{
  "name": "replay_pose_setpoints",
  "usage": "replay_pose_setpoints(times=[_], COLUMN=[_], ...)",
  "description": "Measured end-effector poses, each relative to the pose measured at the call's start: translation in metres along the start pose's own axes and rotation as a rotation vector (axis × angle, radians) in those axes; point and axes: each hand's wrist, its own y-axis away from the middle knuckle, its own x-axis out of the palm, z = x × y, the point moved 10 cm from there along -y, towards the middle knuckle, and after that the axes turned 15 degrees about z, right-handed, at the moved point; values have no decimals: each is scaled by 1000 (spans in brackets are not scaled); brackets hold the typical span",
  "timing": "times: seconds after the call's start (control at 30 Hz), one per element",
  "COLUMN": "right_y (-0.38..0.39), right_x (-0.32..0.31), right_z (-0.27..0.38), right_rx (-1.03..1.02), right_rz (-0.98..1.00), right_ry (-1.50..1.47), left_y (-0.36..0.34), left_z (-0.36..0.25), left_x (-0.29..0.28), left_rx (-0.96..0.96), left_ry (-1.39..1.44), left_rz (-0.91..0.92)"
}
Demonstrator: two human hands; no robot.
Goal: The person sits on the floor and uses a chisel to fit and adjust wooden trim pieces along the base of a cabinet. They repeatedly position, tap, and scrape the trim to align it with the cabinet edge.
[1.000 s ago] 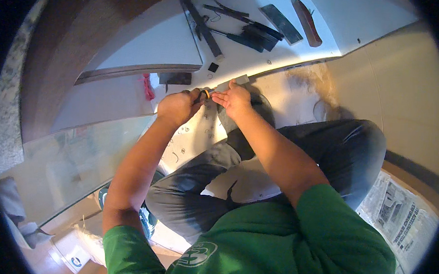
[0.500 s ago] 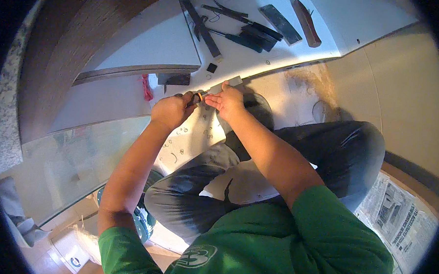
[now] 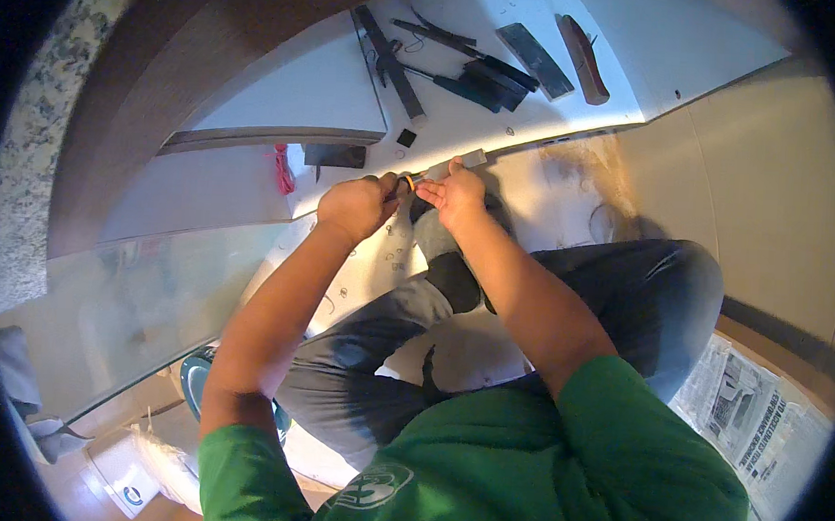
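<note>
My left hand [image 3: 356, 208] is closed around a dark-handled tool with an orange band [image 3: 406, 183]; its working end is too small to make out. Against that tool's tip, my right hand [image 3: 458, 195] grips a flat grey bar [image 3: 472, 160], thumb on top and fingers beneath. The two hands nearly meet at the front edge of the white worktop [image 3: 432, 131], above my lap. On the worktop just beyond them lies a small black square [image 3: 406, 138].
Several dark hand tools [image 3: 477, 77], a flat dark slab [image 3: 535, 61] and a brown wooden block [image 3: 583, 60] lie at the back. A pink cord bundle [image 3: 284, 169] sits left, near a glass panel [image 3: 155, 296]. Small curled scraps [image 3: 329, 305] dot the pale surface below.
Both hands have moved slightly right along the worktop edge, still holding the banded tool and the grey bar. The whole view has shifted a little.
</note>
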Motion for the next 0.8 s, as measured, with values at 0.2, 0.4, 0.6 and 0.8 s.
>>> replay_pose_setpoints(times=[0.2,0.4,0.6,0.8], right_y=[-1,-11,6,4], right_x=[-6,-8,-19,-15], right_z=[3,-4,27,17], right_rx=[7,20,-31,12], right_rz=[-5,-11,-52,31], right_ry=[10,45,62,-90], left_y=[-1,-3,-18,-10], left_z=[-6,2,-18,-16], left_x=[0,2,0,7], left_rx=[-38,8,37,-14], left_ry=[75,47,42,145], left_rz=[41,3,0,36])
